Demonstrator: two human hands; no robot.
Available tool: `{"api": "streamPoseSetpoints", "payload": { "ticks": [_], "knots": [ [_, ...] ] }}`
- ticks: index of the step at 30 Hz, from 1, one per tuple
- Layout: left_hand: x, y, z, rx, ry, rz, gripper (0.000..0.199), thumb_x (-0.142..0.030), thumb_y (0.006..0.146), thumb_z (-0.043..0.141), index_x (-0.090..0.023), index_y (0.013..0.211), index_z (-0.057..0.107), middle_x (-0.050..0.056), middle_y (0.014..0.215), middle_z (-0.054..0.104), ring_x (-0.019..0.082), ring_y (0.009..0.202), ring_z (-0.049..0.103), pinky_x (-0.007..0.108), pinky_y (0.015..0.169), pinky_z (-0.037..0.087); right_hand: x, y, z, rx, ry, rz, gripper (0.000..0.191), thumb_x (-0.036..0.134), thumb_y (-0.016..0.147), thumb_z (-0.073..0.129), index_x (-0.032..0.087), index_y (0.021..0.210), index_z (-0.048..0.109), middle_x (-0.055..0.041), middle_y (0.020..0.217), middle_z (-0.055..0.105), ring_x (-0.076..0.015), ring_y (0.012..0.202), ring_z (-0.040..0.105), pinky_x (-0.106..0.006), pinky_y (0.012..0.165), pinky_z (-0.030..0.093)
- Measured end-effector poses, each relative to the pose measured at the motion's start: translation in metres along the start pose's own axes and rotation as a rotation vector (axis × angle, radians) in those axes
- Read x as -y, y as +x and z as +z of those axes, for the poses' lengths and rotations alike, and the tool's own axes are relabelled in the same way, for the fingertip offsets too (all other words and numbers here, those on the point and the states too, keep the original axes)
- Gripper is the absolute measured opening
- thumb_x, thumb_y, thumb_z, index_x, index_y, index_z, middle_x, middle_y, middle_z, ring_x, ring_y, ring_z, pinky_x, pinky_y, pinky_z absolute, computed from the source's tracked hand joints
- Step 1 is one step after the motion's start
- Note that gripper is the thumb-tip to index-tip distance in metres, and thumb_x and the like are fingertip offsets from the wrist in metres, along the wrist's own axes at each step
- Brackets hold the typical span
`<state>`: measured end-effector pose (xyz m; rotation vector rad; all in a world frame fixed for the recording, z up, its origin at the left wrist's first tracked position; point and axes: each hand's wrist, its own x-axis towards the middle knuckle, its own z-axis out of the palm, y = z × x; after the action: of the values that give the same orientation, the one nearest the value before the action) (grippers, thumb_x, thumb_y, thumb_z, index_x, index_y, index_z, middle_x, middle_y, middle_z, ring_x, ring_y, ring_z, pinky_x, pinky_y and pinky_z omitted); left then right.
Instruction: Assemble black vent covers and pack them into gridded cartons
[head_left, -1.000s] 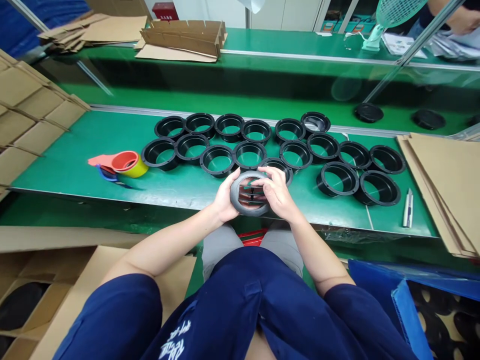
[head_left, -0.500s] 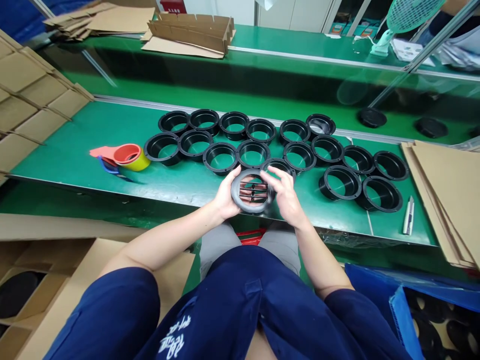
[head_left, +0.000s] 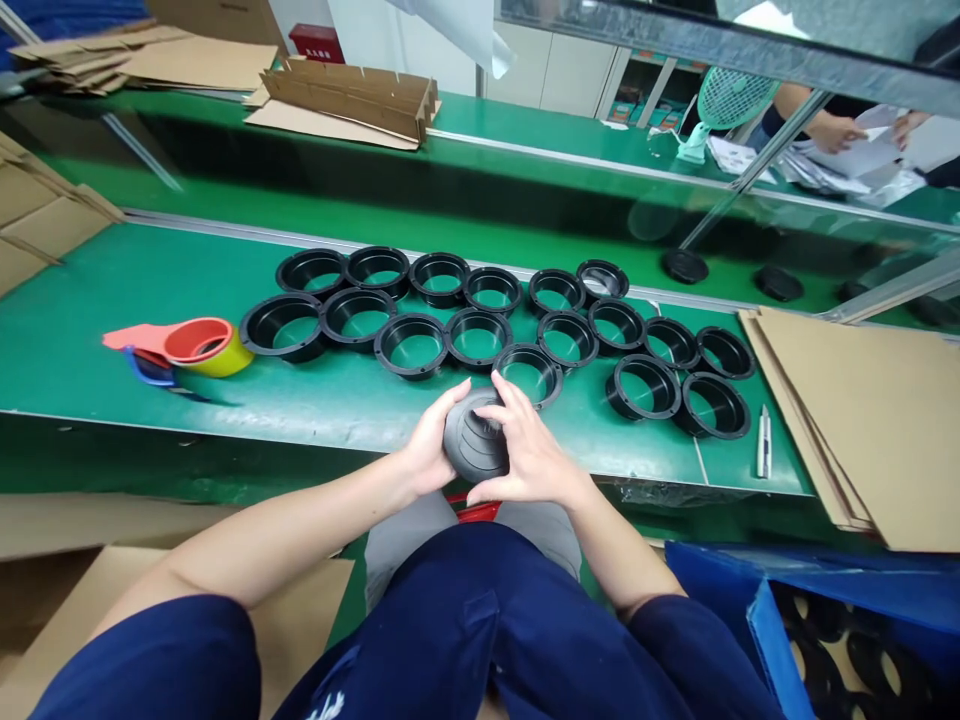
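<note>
A round dark-grey air vent (head_left: pixel 474 448) is held between my two hands over the near edge of the bench, and its slats look closed into a nearly flat face. My left hand (head_left: pixel 430 445) grips the vent's left rim, fingers curled behind it. My right hand (head_left: pixel 534 445) wraps the right side, one fingertip on the slats and the thumb low near the bottom rim. Just beyond them on the green bench stand several black flanged rings (head_left: pixel 415 347) in loose rows, the closest ring (head_left: pixel 556 388) right behind my right fingers.
At the left lies a red tape dispenser (head_left: pixel 196 338) with yellow tape, beside blue-handled scissors (head_left: pixel 150 366). A utility knife (head_left: pixel 763 442) and cardboard sheets (head_left: pixel 847 400) lie at right. A blue bin (head_left: pixel 712 580) of black parts stands lower right. A co-worker's hand (head_left: pixel 836 132) handles papers beyond.
The vent's slats went from open, with fingers visible through them, to closed. My right hand moved from beside the vent onto its face and right rim. The camera view has shifted.
</note>
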<state>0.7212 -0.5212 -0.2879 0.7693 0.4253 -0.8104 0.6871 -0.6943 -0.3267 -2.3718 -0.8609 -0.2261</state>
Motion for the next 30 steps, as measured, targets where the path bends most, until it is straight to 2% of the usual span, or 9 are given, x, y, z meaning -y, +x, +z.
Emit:
{"api": "streamPoseSetpoints", "payload": {
  "ticks": [4, 9, 12, 16, 19, 21, 24, 26, 30],
  "knots": [
    [0.002, -0.001, -0.005, 0.034, 0.045, 0.002, 0.046, -0.056, 0.097, 0.053, -0.016, 0.113, 0.072, 0.012, 0.103, 0.076, 0.028, 0.100, 0.071, 0.041, 0.092, 0.057, -0.005, 0.003, -0.011, 0.029, -0.059, 0.020, 0.113, 0.076, 0.074, 0.072, 0.018, 0.161, 0.028, -0.0231, 0.162, 0.029, -0.0383, 0.151, 0.029, -0.060, 0.120, 0.036],
    [-0.003, 0.010, -0.026, -0.051, 0.258, 0.064, 0.048, -0.062, 0.092, 0.062, -0.017, 0.109, 0.067, 0.013, 0.108, 0.072, 0.028, 0.105, 0.067, 0.041, 0.092, 0.054, -0.044, 0.020, -0.033, -0.187, -0.340, 0.282, 0.105, 0.071, 0.079, 0.068, 0.014, 0.159, 0.033, -0.0254, 0.158, 0.030, -0.0445, 0.149, 0.028, -0.071, 0.120, 0.025],
    [-0.003, 0.013, -0.039, -0.105, 0.308, 0.040, 0.039, -0.053, 0.090, 0.068, -0.015, 0.101, 0.068, 0.012, 0.103, 0.070, 0.024, 0.098, 0.066, 0.035, 0.087, 0.052, -0.052, 0.019, -0.029, -0.074, -0.426, 0.287, 0.104, 0.073, 0.078, 0.067, 0.013, 0.157, 0.038, -0.0260, 0.157, 0.034, -0.0465, 0.147, 0.031, -0.074, 0.120, 0.019],
    [0.001, 0.006, -0.050, -0.093, 0.333, 0.022, 0.027, -0.040, 0.089, 0.071, -0.016, 0.099, 0.068, 0.012, 0.100, 0.071, 0.023, 0.096, 0.068, 0.034, 0.087, 0.053, -0.033, 0.004, -0.011, 0.079, -0.411, 0.262, 0.102, 0.075, 0.084, 0.061, 0.010, 0.159, 0.037, -0.0287, 0.160, 0.032, -0.0454, 0.151, 0.028, -0.068, 0.122, 0.023],
    [0.002, 0.001, -0.053, -0.075, 0.347, 0.005, 0.026, -0.037, 0.088, 0.071, -0.015, 0.101, 0.068, 0.014, 0.102, 0.073, 0.025, 0.100, 0.069, 0.038, 0.091, 0.053, -0.018, -0.001, -0.015, 0.143, -0.392, 0.267, 0.099, 0.075, 0.090, 0.051, 0.010, 0.162, 0.031, -0.0276, 0.167, 0.022, -0.0444, 0.156, 0.019, -0.068, 0.123, 0.021],
    [0.002, 0.001, -0.054, -0.080, 0.359, 0.004, 0.028, -0.038, 0.087, 0.072, -0.015, 0.102, 0.068, 0.014, 0.103, 0.073, 0.026, 0.100, 0.069, 0.039, 0.092, 0.053, -0.013, 0.002, -0.029, 0.142, -0.367, 0.254, 0.093, 0.073, 0.096, 0.042, 0.012, 0.164, 0.025, -0.0238, 0.170, 0.018, -0.0413, 0.158, 0.014, -0.067, 0.124, 0.019],
    [0.004, 0.004, -0.056, -0.097, 0.362, 0.020, 0.029, -0.039, 0.087, 0.072, -0.015, 0.102, 0.068, 0.013, 0.102, 0.073, 0.026, 0.097, 0.071, 0.038, 0.091, 0.053, -0.010, 0.011, -0.045, 0.031, -0.351, 0.271, 0.085, 0.067, 0.101, 0.035, 0.017, 0.167, 0.019, -0.0167, 0.171, 0.018, -0.0382, 0.160, 0.009, -0.064, 0.126, 0.018],
    [0.005, 0.006, -0.057, -0.110, 0.351, 0.030, 0.026, -0.038, 0.089, 0.070, -0.014, 0.101, 0.067, 0.014, 0.101, 0.072, 0.026, 0.097, 0.071, 0.039, 0.092, 0.054, -0.010, 0.019, -0.042, 0.012, -0.355, 0.286, 0.082, 0.065, 0.102, 0.035, 0.016, 0.166, 0.022, -0.0159, 0.170, 0.023, -0.0377, 0.160, 0.011, -0.063, 0.126, 0.018],
    [0.003, 0.011, -0.055, -0.103, 0.344, 0.032, 0.024, -0.035, 0.090, 0.068, -0.013, 0.101, 0.066, 0.017, 0.106, 0.072, 0.028, 0.102, 0.072, 0.041, 0.097, 0.054, -0.020, 0.025, -0.016, 0.172, -0.339, 0.284, 0.075, 0.055, 0.105, 0.034, 0.007, 0.162, 0.030, -0.0206, 0.168, 0.029, -0.0326, 0.158, 0.023, -0.058, 0.128, 0.018]
  ]
}}
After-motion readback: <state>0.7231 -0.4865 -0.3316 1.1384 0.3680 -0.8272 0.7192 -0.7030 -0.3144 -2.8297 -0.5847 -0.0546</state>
